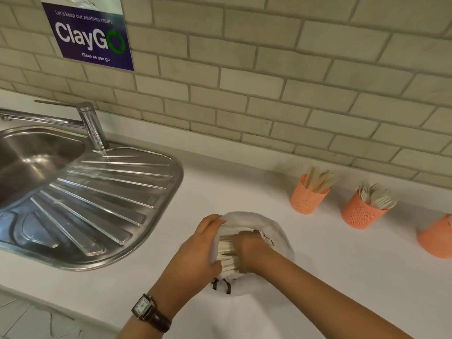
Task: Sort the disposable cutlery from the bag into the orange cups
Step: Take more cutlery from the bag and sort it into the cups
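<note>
A white cloth bag stands open on the white counter, full of pale wooden cutlery. My left hand grips the bag's left rim and holds it open. My right hand reaches into the bag, its fingers curled around the cutlery there. Three orange perforated cups stand at the right: one holds flat wooden sticks or knives, one holds forks, and the third is cut off by the frame edge, its contents hidden.
A steel sink with a ribbed drainboard and a tap fills the left side. A tiled wall with a purple poster runs along the back. The counter's front edge lies at the lower left.
</note>
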Motion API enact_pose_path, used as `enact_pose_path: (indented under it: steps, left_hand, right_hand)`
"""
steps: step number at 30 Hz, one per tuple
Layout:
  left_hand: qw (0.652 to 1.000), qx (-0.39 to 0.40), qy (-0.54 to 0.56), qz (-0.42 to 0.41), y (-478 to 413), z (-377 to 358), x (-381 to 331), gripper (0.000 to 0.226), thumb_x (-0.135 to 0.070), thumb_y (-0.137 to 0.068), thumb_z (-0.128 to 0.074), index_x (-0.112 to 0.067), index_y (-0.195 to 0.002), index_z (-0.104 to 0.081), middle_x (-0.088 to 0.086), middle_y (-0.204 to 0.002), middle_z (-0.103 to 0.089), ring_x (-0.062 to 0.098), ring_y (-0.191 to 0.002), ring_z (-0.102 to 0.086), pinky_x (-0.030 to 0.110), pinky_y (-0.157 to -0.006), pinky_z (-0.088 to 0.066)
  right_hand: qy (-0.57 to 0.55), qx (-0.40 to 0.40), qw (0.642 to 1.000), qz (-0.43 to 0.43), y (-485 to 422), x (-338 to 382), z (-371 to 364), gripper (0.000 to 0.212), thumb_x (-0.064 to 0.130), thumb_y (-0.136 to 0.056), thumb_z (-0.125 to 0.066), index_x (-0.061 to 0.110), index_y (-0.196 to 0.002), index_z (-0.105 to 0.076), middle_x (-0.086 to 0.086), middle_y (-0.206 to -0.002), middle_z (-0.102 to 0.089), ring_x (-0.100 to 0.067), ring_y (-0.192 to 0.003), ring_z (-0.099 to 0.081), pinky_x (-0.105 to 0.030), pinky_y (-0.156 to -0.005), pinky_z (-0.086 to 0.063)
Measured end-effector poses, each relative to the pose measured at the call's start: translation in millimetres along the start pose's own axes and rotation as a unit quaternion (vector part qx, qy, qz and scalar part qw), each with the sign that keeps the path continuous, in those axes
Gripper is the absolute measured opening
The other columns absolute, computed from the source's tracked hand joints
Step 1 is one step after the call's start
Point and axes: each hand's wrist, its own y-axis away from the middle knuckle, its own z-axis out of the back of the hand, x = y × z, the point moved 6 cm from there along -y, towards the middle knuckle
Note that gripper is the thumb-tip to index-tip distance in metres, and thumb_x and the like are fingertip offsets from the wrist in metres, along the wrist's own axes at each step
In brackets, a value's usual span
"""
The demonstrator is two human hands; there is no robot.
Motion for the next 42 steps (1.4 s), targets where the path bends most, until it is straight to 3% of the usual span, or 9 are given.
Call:
enact_pose_path:
  steps: [4, 8, 15, 19, 25, 29, 35, 39, 42]
  left_hand:
    - [1.000, 0.005, 0.005, 0.009, -3, -3, -2, 0.076, -0.007, -0.073, -0.066, -0.031, -0.137, -0.031, -0.032, -0.128, -0.016, 0.000, -0.105, -0.046, 0.009, -0.086, -0.042]
    - [0.999, -0.001, 0.026, 0.024, -13, -10, 10, 0.079, -0.001, -0.067, -0.070, -0.021, -0.136, -0.036, -0.030, -0.124, -0.019, -0.001, -0.113, -0.041, -0.010, -0.082, -0.024]
    - [0.999, -0.010, 0.034, 0.029, -11, 5, 16, 0.080, 0.002, -0.067, -0.065, -0.028, -0.136, -0.035, -0.024, -0.130, -0.025, -0.003, -0.104, -0.043, -0.007, -0.071, -0.035]
    - [0.999, -0.005, 0.026, 0.031, -11, 12, 17, 0.079, -0.003, -0.070, -0.068, -0.030, -0.136, -0.034, -0.023, -0.134, -0.027, -0.008, -0.102, -0.042, -0.007, -0.070, -0.035]
    - [0.999, -0.005, 0.022, 0.035, -15, 18, 19, 0.077, -0.003, -0.071, -0.067, -0.032, -0.135, -0.035, -0.025, -0.130, -0.027, -0.005, -0.111, -0.037, -0.008, -0.073, -0.031]
    - [0.999, -0.010, 0.023, 0.028, -20, 17, 20, 0.076, -0.002, -0.070, -0.070, -0.029, -0.133, -0.039, -0.021, -0.130, -0.031, -0.001, -0.117, -0.036, 0.013, -0.094, -0.034]
    - [0.997, -0.034, -0.057, 0.042, -22, 17, 20, 0.060, -0.017, -0.072, -0.076, -0.029, -0.124, -0.051, -0.006, -0.142, -0.033, 0.015, -0.125, -0.038, 0.027, -0.101, -0.033]
    - [0.979, -0.121, -0.159, 0.034, -27, 22, -8, 0.032, -0.034, -0.073, -0.074, -0.030, -0.103, -0.063, 0.000, -0.146, -0.035, 0.029, -0.134, -0.030, 0.046, -0.110, -0.020]
    - [0.980, -0.157, -0.110, -0.046, -30, 9, -50, 0.024, -0.026, -0.077, -0.072, -0.029, -0.099, -0.063, -0.004, -0.138, -0.041, 0.024, -0.128, -0.031, 0.041, -0.106, -0.027]
  right_hand:
    - [0.131, 0.013, 0.991, -0.002, -4, 10, 13, 0.023, 0.020, -0.090, -0.054, 0.011, -0.112, -0.053, -0.006, -0.092, -0.056, -0.025, -0.116, -0.053, -0.033, -0.098, -0.039]
    - [0.233, 0.024, 0.972, 0.002, -7, 27, 14, 0.037, 0.026, -0.095, -0.047, 0.008, -0.127, -0.049, -0.010, -0.130, -0.052, -0.031, -0.124, -0.046, -0.039, -0.100, -0.040]
    - [0.264, 0.051, 0.963, 0.024, 34, 16, 40, 0.038, 0.024, -0.093, -0.050, 0.009, -0.127, -0.049, -0.006, -0.129, -0.053, -0.028, -0.120, -0.051, -0.036, -0.096, -0.041]
    - [0.189, 0.036, 0.981, -0.006, 83, -16, 53, 0.028, 0.013, -0.091, -0.049, 0.009, -0.119, -0.053, -0.005, -0.121, -0.058, -0.030, -0.111, -0.057, -0.033, -0.079, -0.040]
    - [-0.178, -0.027, 0.981, -0.066, 145, -94, 32, 0.008, 0.023, -0.084, -0.049, 0.020, -0.091, -0.046, 0.007, -0.072, -0.044, -0.018, -0.074, -0.047, -0.026, -0.056, -0.032]
    - [-0.559, -0.082, 0.821, -0.079, 160, -114, -17, 0.024, 0.022, -0.069, -0.058, 0.017, -0.092, -0.055, 0.004, -0.066, -0.055, -0.015, -0.055, -0.048, -0.028, -0.060, -0.042]
    - [-0.799, -0.213, 0.560, -0.051, 157, -96, -53, 0.036, 0.009, -0.067, -0.059, 0.003, -0.102, -0.051, -0.008, -0.068, -0.055, -0.022, -0.050, -0.045, -0.029, -0.054, -0.042]
    - [-0.861, -0.264, 0.433, -0.039, 149, -92, -60, 0.040, 0.005, -0.068, -0.058, 0.007, -0.107, -0.050, -0.007, -0.068, -0.053, -0.020, -0.049, -0.044, -0.029, -0.049, -0.039]
    - [-0.874, -0.277, 0.398, -0.030, 152, -101, -60, 0.042, 0.004, -0.069, -0.057, 0.009, -0.110, -0.049, -0.008, -0.068, -0.051, -0.018, -0.050, -0.044, -0.029, -0.049, -0.038]
